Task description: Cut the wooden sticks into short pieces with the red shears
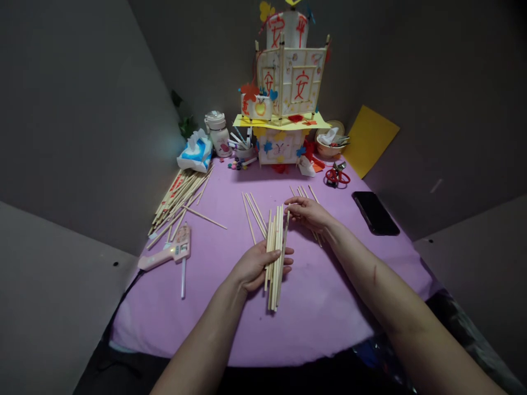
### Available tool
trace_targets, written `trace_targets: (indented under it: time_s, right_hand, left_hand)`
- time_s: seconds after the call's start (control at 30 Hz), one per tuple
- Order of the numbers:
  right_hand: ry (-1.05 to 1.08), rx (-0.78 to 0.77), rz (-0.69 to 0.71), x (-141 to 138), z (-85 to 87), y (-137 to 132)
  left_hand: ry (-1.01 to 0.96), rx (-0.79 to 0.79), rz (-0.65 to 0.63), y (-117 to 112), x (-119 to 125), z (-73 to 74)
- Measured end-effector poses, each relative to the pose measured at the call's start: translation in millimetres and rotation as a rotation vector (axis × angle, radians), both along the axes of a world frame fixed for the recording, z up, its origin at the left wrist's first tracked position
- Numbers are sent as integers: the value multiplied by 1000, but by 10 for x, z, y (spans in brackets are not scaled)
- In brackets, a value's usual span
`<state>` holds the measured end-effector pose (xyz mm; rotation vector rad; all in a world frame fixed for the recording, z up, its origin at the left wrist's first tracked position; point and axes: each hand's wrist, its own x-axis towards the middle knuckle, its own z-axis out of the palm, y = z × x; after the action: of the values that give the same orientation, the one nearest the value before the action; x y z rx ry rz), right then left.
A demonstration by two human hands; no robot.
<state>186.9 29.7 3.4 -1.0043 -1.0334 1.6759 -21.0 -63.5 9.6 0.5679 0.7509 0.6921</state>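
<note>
A loose bundle of thin wooden sticks [273, 252] is gripped in my left hand [258, 264], thumb across the front and fingers behind. My right hand [307, 213] is closed at the fingertips on the upper end of one wooden stick [286, 230] at the bundle's right side. Several sticks [255, 214] lie on the cloth just beyond my left hand. More sticks [302, 192] rest beyond and partly under my right hand.
On the purple cloth [329, 312], a pink glue gun [177, 249] and a stick pile [181, 192] lie left. A decorated paper lantern structure [284, 93] stands at the back. Scissors [337, 176] and a black phone [375, 213] are right. Tissues [196, 152] sit back left.
</note>
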Motion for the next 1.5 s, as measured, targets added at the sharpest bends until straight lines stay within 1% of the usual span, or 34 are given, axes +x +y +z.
trace_targets:
  time_s: [0.17, 0.33, 0.53, 0.6, 0.67, 0.7, 0.77, 0.83, 0.87, 0.93, 1.0, 1.1, 1.2, 1.37, 1.5]
  right_hand:
    - [-32, 8, -32, -60, -2, -7]
    - [-68, 50, -32, -65, -15, -8]
    - [-47, 29, -36, -71, -36, -50]
    - [-35, 29, -20, -56, -28, -65]
    - [-73, 51, -41, 16, 9, -84]
    - [-123, 77, -80, 80, 41, -102]
    - [-296, 168, -215, 254, 122, -170]
    - [-563, 284, -369, 443, 197, -295]
    - [-713, 331, -422, 521, 220, -375]
    - [-1001, 392, -454, 604, 223, -545]
    - [-1205, 425, -399, 577, 171, -684]
    - [-1383, 445, -289, 403, 54, -762]
    - [-1534, 405, -239, 227, -18, -719]
    - [-1695, 274, -208, 124, 3, -645]
    - [-1693, 201, -181, 77, 41, -625]
  left_hand:
    - [-25, 2, -7, -3, 6, -7]
    - [-2, -12, -14, -6, 20, 7]
    - [38, -12, -3, -21, 43, 0]
    - [53, -13, -5, -26, 51, -7]
    - [63, -7, 10, -19, 49, -6]
    - [69, 3, 39, -9, 43, -1]
    - [85, 38, 155, 27, 19, 23]
    - [105, 78, 323, 76, -20, 60]
    - [111, 95, 406, 101, -42, 81]
    - [114, 117, 542, 144, -85, 119]
    - [105, 124, 626, 171, -119, 144]
    - [101, 108, 673, 188, -146, 150]
    - [109, 96, 684, 198, -153, 132]
    - [120, 88, 678, 212, -154, 133]
    - [122, 84, 686, 213, -157, 159]
